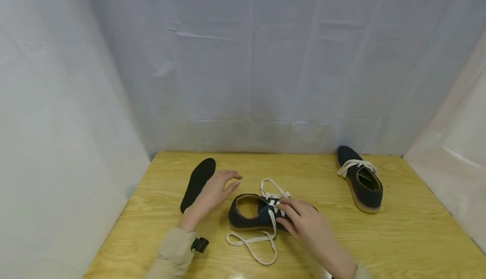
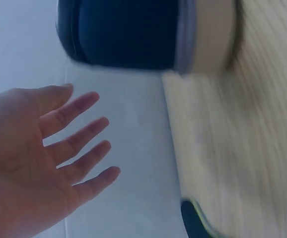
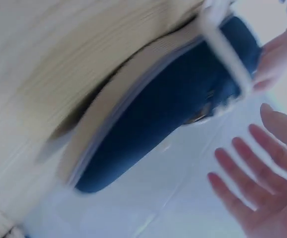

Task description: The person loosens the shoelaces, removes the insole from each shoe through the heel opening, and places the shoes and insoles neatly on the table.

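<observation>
A navy lace-up shoe point(image 1: 243, 223) lies on the wooden table with its heel to the left. Its white laces point(image 1: 253, 240) are untied, one end looping out in front and another behind. My right hand point(image 1: 309, 226) hovers over the toe and lacing, fingers loosely bent; in the right wrist view its spread fingers point(image 3: 252, 171) stand apart from the shoe point(image 3: 148, 106). Left of the heel, my left hand point(image 1: 214, 190) is held in the air with fingers extended and nothing in them. Beside that hand lies a black insole point(image 1: 197, 182), partly covered by it.
A second navy shoe point(image 1: 364, 188) stands at the table's back right, its white laces gathered over the top. Pale sheeting point(image 1: 243, 81) hangs behind the wooden table point(image 1: 410, 228) and along both sides.
</observation>
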A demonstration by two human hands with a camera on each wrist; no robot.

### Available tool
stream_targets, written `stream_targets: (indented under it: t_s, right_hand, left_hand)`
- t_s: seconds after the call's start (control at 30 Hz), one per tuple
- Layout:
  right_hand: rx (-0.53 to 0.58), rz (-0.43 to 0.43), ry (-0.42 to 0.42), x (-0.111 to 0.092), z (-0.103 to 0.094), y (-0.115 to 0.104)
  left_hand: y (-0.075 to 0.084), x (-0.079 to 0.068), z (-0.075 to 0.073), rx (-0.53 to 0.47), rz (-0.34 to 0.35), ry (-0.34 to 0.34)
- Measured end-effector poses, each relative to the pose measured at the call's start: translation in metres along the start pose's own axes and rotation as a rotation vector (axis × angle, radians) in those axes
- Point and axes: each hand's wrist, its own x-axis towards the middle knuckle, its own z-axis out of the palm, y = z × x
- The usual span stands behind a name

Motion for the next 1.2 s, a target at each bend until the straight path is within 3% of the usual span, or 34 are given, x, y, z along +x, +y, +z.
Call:
stream_targets:
  t_s: [0.1,0.27,0.47,0.57,0.87,1.0,1.2]
  right_hand:
    - [0.109,-0.138,-0.033,0.002,0.001,-0.013]
    - [0.160,-0.300,-0.233,0.000,0.013,-0.033]
    - [0.145,-0.289,-0.493,-0.001,0.026,-0.044]
    - [0.143,-0.268,-0.577,-0.002,0.029,-0.044]
    - [0.138,-0.257,-0.552,-0.005,0.031,-0.038]
    - [0.210,-0.187,-0.566,-0.005,0.028,-0.036]
    - [0.231,-0.089,-0.601,-0.004,0.027,-0.036]
  left_hand:
    - [0.013,0.008,0.008,-0.071,0.078,-0.057]
    - [0.031,0.019,0.019,-0.165,0.153,-0.215]
    - [0.037,0.023,0.028,-0.138,0.172,-0.384]
    - [0.034,0.024,0.031,-0.127,0.172,-0.436]
    - [0.020,0.024,0.036,-0.183,0.142,-0.437]
    - [0.017,0.023,0.041,-0.196,0.119,-0.413]
    - [0.015,0.022,0.042,-0.204,0.092,-0.390]
